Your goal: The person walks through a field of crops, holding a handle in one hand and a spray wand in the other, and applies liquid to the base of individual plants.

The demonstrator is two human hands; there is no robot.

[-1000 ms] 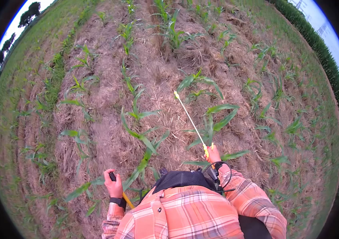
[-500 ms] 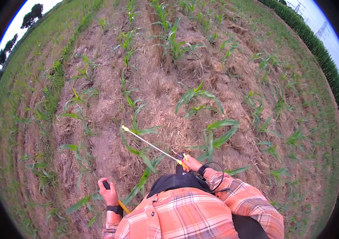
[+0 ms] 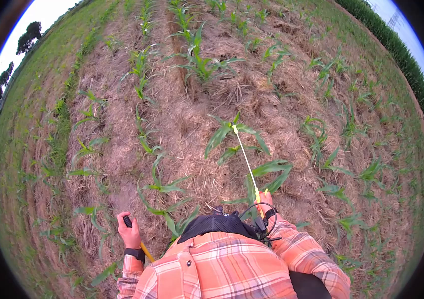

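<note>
My right hand [image 3: 264,200] is closed round the yellow handle of a spray wand [image 3: 245,158]. The wand's thin white tube points forward, and its yellow tip overlaps a young corn plant [image 3: 218,137] in the view. A black hose [image 3: 273,222] loops by my right wrist. My left hand [image 3: 129,232], at the lower left, is wrapped round a black ribbed grip [image 3: 127,221]. A yellow bar [image 3: 147,252] shows beside my left wrist.
Rows of young corn [image 3: 199,62] run ahead over soil covered with dry straw [image 3: 197,169]. Tall green crops [image 3: 396,50] line the right edge. Trees [image 3: 29,37] stand at the far left, and a pylon [image 3: 394,20] at the upper right.
My right hand has moved right, and the wand has swung from pointing left to pointing forward. My left hand, still round the black grip, is slightly farther left and higher.
</note>
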